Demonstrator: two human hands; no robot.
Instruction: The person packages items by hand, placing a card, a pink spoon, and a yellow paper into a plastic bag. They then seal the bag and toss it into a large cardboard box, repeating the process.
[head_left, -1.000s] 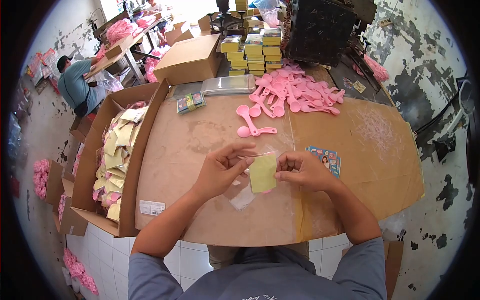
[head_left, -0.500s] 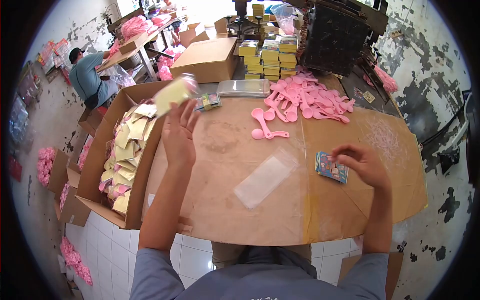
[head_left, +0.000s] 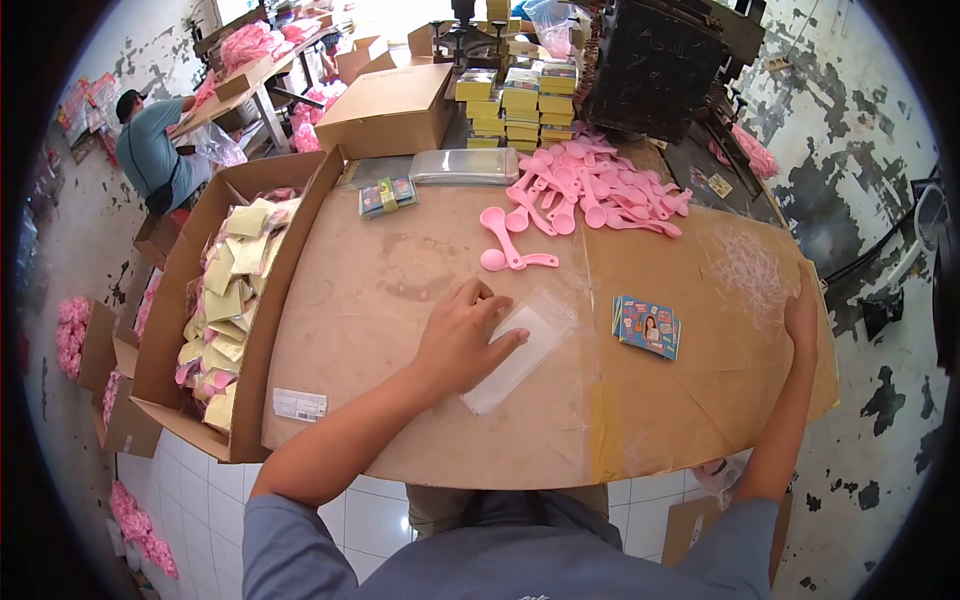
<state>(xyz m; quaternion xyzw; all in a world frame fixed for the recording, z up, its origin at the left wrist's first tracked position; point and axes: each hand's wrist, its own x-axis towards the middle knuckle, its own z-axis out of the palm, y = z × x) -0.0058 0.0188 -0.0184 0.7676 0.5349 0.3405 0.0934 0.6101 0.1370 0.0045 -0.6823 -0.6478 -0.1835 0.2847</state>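
Above a small stack of clear plastic bags (head_left: 535,335), my left hand (head_left: 465,338) is open, its thumb and fingers apart and nothing held. My right hand (head_left: 801,310) is at the right edge of the table, seen side-on, with its fingers stretched out and no object visible in it. Between the hands lies a small pile of blue printed cards (head_left: 648,328). Pink measuring spoons (head_left: 590,185) are heaped beyond them, and two loose pink spoons (head_left: 508,245) lie nearer my left hand.
On the left, a long open carton (head_left: 248,400) holds many filled packets. A banded card bundle (head_left: 388,197), a clear plastic case (head_left: 465,166), a closed carton (head_left: 385,110) and card stacks (head_left: 522,92) stand behind. A person (head_left: 160,150) works at the far left.
The yellow-backed packet has left my left hand, which has come right and down to the plastic bags. My right hand has moved away from the cards to the table's right edge.
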